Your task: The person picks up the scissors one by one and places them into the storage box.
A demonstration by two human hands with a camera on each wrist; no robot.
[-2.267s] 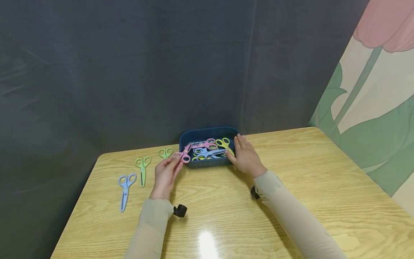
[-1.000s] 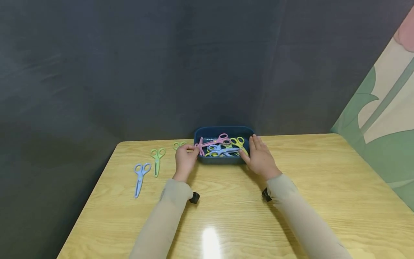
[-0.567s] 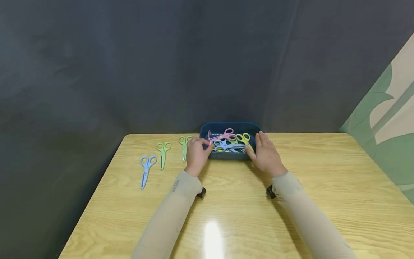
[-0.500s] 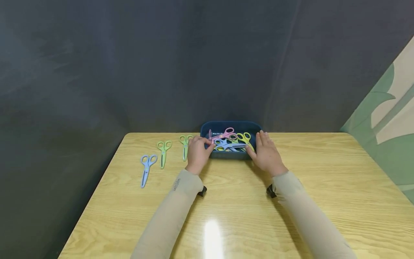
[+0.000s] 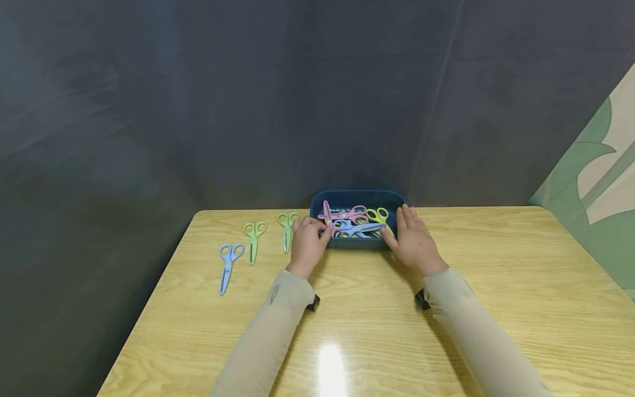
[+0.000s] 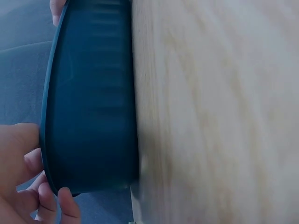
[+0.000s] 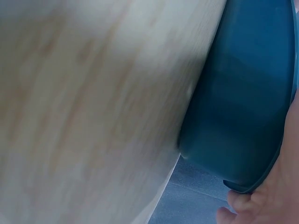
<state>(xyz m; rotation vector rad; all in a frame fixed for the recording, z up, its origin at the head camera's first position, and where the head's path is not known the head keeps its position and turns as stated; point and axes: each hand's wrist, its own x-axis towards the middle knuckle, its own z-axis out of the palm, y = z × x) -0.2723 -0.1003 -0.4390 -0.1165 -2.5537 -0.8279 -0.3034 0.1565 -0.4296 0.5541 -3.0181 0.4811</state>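
Note:
A dark blue box (image 5: 359, 243) at the table's back holds several scissors in pink, blue and yellow-green. My left hand (image 5: 307, 245) is at its left front corner, thumb and index fingertips on pink scissors (image 5: 326, 212) just inside the rim. The left wrist view shows the thumb reaching over the rim of the box (image 6: 91, 107) and other fingers bent outside its end; the rim hides the fingertips' hold. At the right end my right hand (image 5: 416, 242) rests with straight fingers along the rim, thumb at the front edge near blue scissors (image 5: 359, 227).
Left of the box on the wooden table (image 5: 377, 331) lie two pairs of green scissors, one at the left (image 5: 253, 242) and another (image 5: 286, 231) beside my left hand, plus blue scissors (image 5: 228, 267). A dark curtain (image 5: 307, 99) hangs right behind the box.
My left hand has carried the pink scissors from outside the left rim into the box, where they now lie tilted differently. My right hand keeps its place on the box; the view has shifted.

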